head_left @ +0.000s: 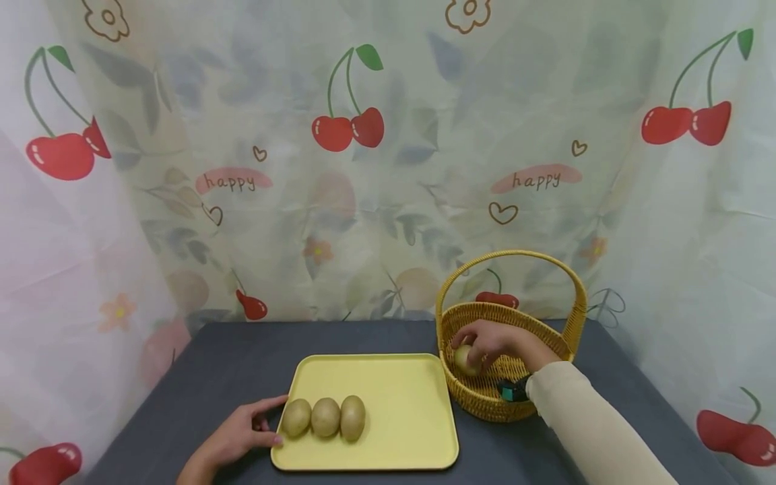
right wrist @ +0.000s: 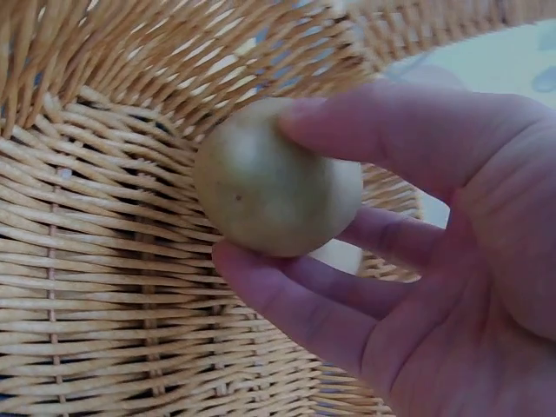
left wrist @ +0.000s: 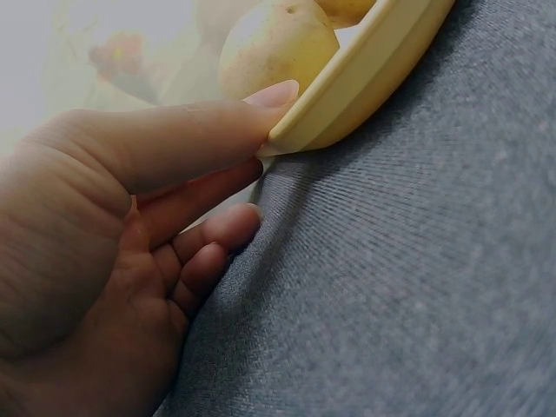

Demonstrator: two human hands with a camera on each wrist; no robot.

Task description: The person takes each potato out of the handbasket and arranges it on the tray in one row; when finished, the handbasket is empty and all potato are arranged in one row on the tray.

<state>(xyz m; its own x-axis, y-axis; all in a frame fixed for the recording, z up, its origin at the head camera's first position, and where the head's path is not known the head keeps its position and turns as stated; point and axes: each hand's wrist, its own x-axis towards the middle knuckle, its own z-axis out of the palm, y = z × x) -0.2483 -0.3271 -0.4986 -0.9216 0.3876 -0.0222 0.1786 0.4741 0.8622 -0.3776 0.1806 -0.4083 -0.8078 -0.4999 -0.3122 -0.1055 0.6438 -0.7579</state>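
My right hand [head_left: 488, 342] reaches inside a wicker basket [head_left: 479, 406] and grips a potato [right wrist: 269, 187] between thumb and fingers. In the right wrist view, the woven wall and bottom surround that potato, and part of a pale rounded thing [right wrist: 340, 256] shows behind it, mostly hidden by the fingers. My left hand [head_left: 238, 434] holds the left edge of a yellow tray [head_left: 406, 411], its thumb [left wrist: 217, 130] on the rim and the other fingers lower down. Three potatoes [head_left: 325, 417] sit in a row on the tray's left part, close beside my left hand.
The basket's tall arched handle [head_left: 515, 253] rises over its opening. The basket stands right against the tray's upper right corner. A dark grey cloth [head_left: 242, 357] covers the table. Behind and along the sides hangs a curtain [head_left: 400, 188] printed with cherries.
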